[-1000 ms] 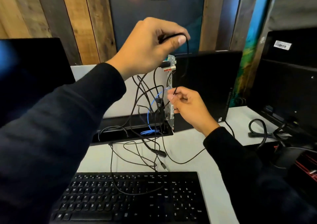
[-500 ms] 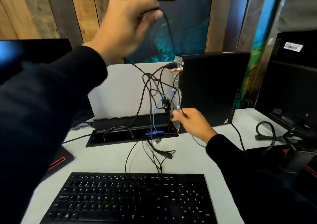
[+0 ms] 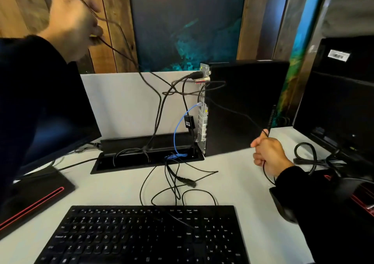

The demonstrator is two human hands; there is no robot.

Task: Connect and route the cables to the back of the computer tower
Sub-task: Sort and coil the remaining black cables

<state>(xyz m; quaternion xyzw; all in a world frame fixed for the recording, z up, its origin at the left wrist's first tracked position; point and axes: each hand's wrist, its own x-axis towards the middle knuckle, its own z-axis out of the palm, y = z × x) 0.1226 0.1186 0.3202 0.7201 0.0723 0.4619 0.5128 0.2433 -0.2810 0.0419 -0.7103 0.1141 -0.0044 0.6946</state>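
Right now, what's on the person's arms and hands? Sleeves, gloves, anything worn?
Both arms wear long dark, near-black sleeves reaching the wrists. The left hand and right hand are bare: no gloves, rings or watch visible. The left hand is motion-blurred.

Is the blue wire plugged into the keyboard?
No, the blue wire runs from the computer tower down into the desk's cable tray.
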